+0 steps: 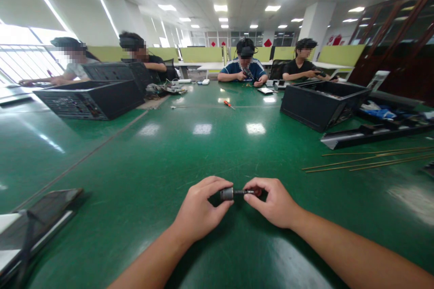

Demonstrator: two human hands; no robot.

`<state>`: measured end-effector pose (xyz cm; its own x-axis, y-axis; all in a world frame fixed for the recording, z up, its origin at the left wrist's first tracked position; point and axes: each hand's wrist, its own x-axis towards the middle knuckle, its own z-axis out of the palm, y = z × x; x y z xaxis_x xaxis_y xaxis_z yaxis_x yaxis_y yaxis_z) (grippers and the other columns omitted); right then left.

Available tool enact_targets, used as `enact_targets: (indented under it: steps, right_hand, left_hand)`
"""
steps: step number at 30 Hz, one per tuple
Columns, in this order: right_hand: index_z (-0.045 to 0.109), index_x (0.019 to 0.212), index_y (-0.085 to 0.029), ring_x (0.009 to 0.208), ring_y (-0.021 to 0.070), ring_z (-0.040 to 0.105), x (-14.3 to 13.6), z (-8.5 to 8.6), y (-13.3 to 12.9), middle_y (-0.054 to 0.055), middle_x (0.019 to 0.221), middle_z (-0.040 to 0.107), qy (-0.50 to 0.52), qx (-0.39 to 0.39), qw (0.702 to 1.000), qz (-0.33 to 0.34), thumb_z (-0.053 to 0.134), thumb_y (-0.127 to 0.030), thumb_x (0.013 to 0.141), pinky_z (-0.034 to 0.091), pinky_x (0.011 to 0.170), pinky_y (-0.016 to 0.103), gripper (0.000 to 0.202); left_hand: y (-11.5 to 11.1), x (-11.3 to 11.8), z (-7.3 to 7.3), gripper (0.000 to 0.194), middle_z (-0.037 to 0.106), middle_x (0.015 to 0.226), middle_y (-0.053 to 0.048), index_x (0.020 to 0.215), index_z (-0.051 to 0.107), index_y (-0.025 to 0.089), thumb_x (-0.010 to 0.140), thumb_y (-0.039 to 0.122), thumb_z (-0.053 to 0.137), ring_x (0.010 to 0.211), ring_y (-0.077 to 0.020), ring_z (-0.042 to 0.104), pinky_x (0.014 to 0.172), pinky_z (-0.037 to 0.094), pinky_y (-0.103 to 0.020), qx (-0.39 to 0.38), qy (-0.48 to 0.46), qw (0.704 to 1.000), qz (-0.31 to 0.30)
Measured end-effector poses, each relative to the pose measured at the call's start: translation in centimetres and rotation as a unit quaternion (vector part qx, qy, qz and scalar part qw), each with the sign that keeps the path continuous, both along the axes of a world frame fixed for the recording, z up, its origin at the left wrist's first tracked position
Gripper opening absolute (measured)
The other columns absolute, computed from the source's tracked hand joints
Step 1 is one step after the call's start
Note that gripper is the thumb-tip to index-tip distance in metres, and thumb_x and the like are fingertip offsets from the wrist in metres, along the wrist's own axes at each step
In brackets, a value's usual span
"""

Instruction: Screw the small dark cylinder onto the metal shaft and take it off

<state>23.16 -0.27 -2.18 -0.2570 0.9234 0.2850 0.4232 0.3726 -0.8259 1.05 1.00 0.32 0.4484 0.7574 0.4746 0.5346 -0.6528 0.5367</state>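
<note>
Just above the green table, my left hand (202, 205) pinches a short dark metal cylinder (227, 194) between thumb and fingers. A thin metal shaft (239, 192) sticks out of the cylinder's right end, in line with it. My right hand (273, 201) grips the far part of this shaft with thumb and forefinger, so its end is partly hidden. Something reddish-brown shows inside the curl of the right fingers, too covered to make out. The two hands face each other with a small gap between them.
An orange screwdriver (228, 104) lies mid-table. Black computer cases (318, 106) stand left and right, with a black panel (373, 135) and several thin brass-coloured rods (356, 162) at right. A flat dark-framed object (44, 216) lies near left. Several people (242, 65) sit beyond.
</note>
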Motion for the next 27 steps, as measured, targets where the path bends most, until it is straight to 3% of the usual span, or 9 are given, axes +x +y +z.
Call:
enact_targets:
  steps: [27]
  right_hand:
    - [0.072, 0.087, -0.018, 0.066, 0.015, 0.06, 0.17, 0.1, -0.02, 0.001, 0.07, 0.067, 0.002, 0.0, 1.0, -0.024, 0.064, -0.023, 0.082, 0.047, 0.064, 0.025, 0.011]
  left_hand:
    - [0.02, -0.11, 0.18, 0.024, 0.073, 0.095, -0.004, 0.099, 0.073, 0.022, 0.076, 0.017, 0.072, 0.087, -0.0177, 0.07, 0.081, 0.058, -0.03, 0.013, 0.005, 1.0, 0.017]
